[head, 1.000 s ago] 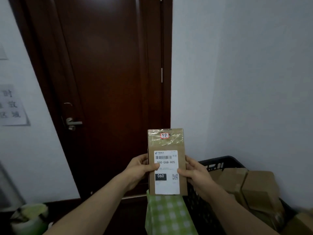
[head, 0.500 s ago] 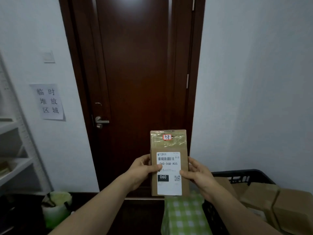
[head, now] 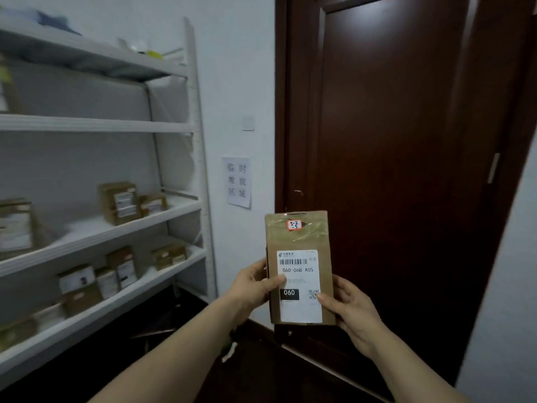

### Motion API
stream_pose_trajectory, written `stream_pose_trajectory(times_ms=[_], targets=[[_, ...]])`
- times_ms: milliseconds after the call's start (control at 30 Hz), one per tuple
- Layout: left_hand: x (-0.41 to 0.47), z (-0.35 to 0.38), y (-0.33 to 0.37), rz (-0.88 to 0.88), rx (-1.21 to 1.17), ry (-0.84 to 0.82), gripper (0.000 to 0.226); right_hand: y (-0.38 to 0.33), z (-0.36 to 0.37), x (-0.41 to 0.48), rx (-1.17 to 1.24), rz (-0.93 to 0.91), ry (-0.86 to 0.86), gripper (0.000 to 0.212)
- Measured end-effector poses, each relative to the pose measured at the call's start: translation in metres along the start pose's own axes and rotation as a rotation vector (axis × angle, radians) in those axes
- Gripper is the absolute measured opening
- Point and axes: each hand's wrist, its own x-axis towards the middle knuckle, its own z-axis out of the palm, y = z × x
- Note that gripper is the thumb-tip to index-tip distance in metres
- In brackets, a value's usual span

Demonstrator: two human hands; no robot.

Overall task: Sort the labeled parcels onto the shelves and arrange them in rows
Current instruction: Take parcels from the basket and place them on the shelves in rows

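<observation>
I held the labelled brown parcel (head: 299, 242) upright, long axis vertical, before the dark door (head: 392, 141). My left hand (head: 251, 289) pinched its left edge, thumb on the label; my right hand (head: 350, 311) gripped the right edge. The white shelving unit (head: 101, 125) stood leftward, nearer my left hand. Its lower shelves carried standing parcels (head: 123, 203); I judged a leftward carry next.

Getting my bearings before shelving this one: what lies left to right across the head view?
From the left: rack → sign → parcel → right hand. The left hand and the door overlap the others, so they are left out.
</observation>
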Motion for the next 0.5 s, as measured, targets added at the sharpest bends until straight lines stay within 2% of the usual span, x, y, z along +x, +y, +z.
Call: stream_pose_trajectory(times_ms=[233, 500], targets=[[-0.039, -0.095, 0.017, 0.021, 0.057, 0.241, 0.039, 0.013, 0.103, 0.021, 0.037, 0.027, -0.216, 0.045], [-0.090, -0.170, 0.040, 0.089, 0.076, 0.385, 0.039, 0.020, 0.195, 0.026, 0.003, 0.022, -0.373, 0.057]])
